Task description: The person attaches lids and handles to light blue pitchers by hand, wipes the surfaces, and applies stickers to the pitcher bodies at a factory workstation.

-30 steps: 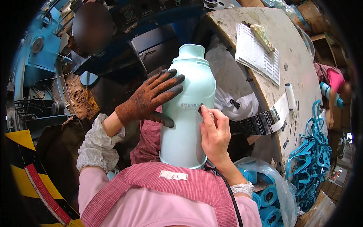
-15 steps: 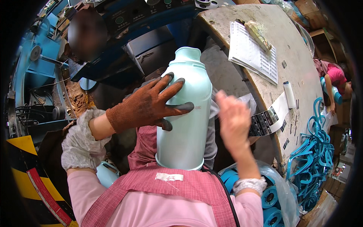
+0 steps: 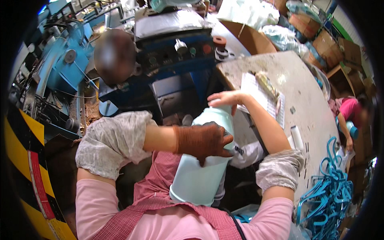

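Observation:
A pale mint thermos flask shell (image 3: 198, 176) rests against my lap, its top leaning away to the right. My left hand (image 3: 206, 141), in a brown knit glove with dark fingertips, lies closed across its front, fingers curled toward the right side. Over the neck at the top, my bare right hand (image 3: 226, 99) has its fingers bent round the rim, so the mouth is hidden. Beside the left fingertips is a whitish crinkled sheet (image 3: 250, 155) with a dark printed patch; whether the fingers touch it I cannot tell.
A worn grey table (image 3: 288, 72) on the right bears printed sheets (image 3: 247, 82), a white roll (image 3: 297, 138) and a heap of blue plastic handles (image 3: 326, 192). Ahead stands a dark blue machine (image 3: 172, 52) with knobs. Another person (image 3: 350, 112) bends over at far right.
My right hand has risen from beside the flask shell to its neck. The left hand has slid across the front, its fingers now curled. The shell leans more, and the view has tipped up.

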`<action>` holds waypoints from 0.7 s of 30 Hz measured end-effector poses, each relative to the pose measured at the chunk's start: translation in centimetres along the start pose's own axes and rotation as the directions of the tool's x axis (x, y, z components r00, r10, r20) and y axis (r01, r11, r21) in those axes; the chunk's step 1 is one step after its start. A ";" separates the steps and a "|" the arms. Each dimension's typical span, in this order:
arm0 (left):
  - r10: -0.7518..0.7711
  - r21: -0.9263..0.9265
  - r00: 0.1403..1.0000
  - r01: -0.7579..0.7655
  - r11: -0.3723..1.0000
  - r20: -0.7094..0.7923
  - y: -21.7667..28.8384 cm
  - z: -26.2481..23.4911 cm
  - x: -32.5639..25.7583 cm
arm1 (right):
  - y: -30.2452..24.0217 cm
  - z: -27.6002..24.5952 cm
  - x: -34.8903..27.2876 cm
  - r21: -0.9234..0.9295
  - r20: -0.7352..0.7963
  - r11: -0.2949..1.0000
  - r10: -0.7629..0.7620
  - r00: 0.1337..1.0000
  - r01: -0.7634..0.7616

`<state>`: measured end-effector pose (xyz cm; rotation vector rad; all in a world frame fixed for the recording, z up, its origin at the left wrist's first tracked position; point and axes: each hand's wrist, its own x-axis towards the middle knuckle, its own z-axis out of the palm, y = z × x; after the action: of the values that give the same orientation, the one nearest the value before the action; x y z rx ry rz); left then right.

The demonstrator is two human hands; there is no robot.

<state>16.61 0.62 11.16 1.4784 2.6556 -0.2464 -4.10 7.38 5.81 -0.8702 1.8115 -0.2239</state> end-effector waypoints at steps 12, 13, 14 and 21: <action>-0.531 0.534 0.578 0.806 0.255 -0.620 -21.9 -10.7 -9.0 | 5.7 -0.5 -24.6 -0.528 -0.842 0.799 -0.535 -0.060 0.287; -0.397 0.664 0.723 0.684 0.301 -0.565 -18.3 -11.7 -8.8 | 5.8 -0.7 -24.5 -0.530 -0.848 0.812 -0.506 -0.157 0.245; -0.214 0.733 0.817 0.576 0.362 -0.536 -15.5 -11.5 -8.6 | 5.6 -1.0 -23.7 -0.518 -0.850 0.828 -0.469 -0.240 0.214; 0.309 0.757 0.934 -0.069 0.650 -0.180 6.1 -6.0 -6.4 | -0.9 -3.8 -17.5 -0.756 -0.594 0.651 -0.638 -0.490 0.069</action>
<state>25.15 -0.49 17.51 2.1404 2.7029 -1.3390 -4.03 17.18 20.77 -2.1746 2.9420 -1.7556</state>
